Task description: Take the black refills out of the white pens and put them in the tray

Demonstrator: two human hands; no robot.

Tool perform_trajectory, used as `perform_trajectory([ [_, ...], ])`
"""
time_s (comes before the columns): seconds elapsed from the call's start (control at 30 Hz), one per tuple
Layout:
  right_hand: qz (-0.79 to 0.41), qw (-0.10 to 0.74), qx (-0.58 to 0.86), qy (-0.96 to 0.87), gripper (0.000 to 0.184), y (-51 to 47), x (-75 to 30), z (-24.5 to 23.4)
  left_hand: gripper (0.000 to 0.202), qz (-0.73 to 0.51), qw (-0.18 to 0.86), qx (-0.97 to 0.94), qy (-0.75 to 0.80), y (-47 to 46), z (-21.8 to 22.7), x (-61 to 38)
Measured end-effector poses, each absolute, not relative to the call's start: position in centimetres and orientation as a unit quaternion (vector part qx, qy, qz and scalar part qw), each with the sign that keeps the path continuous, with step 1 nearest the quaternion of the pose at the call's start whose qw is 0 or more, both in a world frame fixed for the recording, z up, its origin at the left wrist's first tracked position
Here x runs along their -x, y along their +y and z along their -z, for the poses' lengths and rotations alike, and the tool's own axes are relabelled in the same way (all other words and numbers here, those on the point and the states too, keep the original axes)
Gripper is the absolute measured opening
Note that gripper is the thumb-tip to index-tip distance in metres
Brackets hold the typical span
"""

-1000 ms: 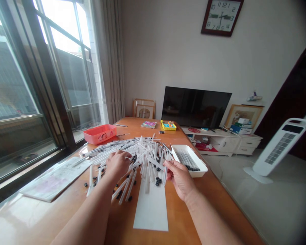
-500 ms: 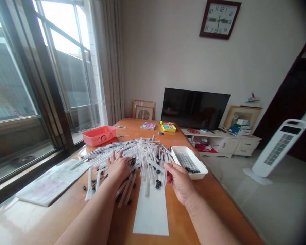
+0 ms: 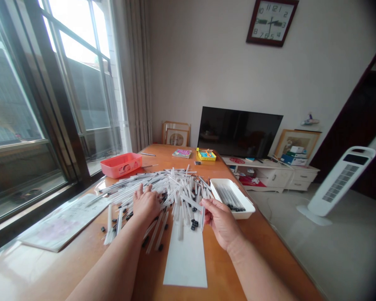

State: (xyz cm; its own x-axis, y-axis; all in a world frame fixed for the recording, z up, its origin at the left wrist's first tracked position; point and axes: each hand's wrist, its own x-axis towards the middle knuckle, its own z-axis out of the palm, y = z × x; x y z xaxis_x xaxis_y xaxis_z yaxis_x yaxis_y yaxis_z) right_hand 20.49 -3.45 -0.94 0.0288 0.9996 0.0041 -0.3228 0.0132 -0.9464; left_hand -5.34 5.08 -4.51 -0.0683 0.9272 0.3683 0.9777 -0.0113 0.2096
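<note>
A big heap of white plastic tubes (image 3: pixel 172 186) with several small black caps (image 3: pixel 193 225) scattered among them covers the middle of the orange wooden table (image 3: pixel 260 246). My left hand (image 3: pixel 146 202) lies palm down on the heap with its fingers stretched forward, holding nothing. My right hand (image 3: pixel 217 217) is at the heap's right edge, fingers curled round a white tube (image 3: pixel 203 215). A white tray (image 3: pixel 249 209) holding several thin dark refills sits just right of that hand. A white paper strip (image 3: pixel 184 261) lies between my forearms.
A red tray (image 3: pixel 121 164) stands at the table's left, papers (image 3: pixel 61 223) lie near the window side, and a booklet (image 3: pixel 182 153) and a yellow box (image 3: pixel 207 155) sit at the far end. Beyond are a TV (image 3: pixel 240 131), a low cabinet and a white tower fan (image 3: pixel 340 184).
My left hand went from curled on the heap to fingers stretched flat and slid slightly left. My right hand barely moved, still holding its tube.
</note>
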Motion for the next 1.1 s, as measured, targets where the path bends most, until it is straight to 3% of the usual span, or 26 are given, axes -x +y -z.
perform_trajectory([
  [0.3, -0.564, 0.597, 0.406, -0.402, 0.032, -3.3, -20.6, 1.0, 0.032, 0.27, 0.075, 0.711, -0.645, 3.7, 1.6, 4.2],
  [0.43, -0.558, 0.611, 0.403, -0.391, 0.033, -3.2, -20.7, 0.9, 0.029, 0.357, -0.027, 0.731, -0.581, 2.7, 0.3, 2.5],
  [0.6, -0.555, 0.651, 0.388, -0.342, 0.034, -3.2, -21.2, 0.3, 0.025, 0.439, -0.296, 0.724, -0.442, 1.4, 0.3, -0.1],
  [0.7, -0.536, 0.683, 0.375, -0.326, 0.031, -3.1, -21.6, 0.1, 0.028, 0.446, -0.402, 0.694, -0.397, 0.8, 0.3, -1.1],
  [1.1, -0.484, 0.701, 0.377, -0.365, 0.03, -3.3, -21.3, -0.2, 0.033, 0.417, -0.435, 0.694, -0.394, -0.2, -0.7, -1.6],
])
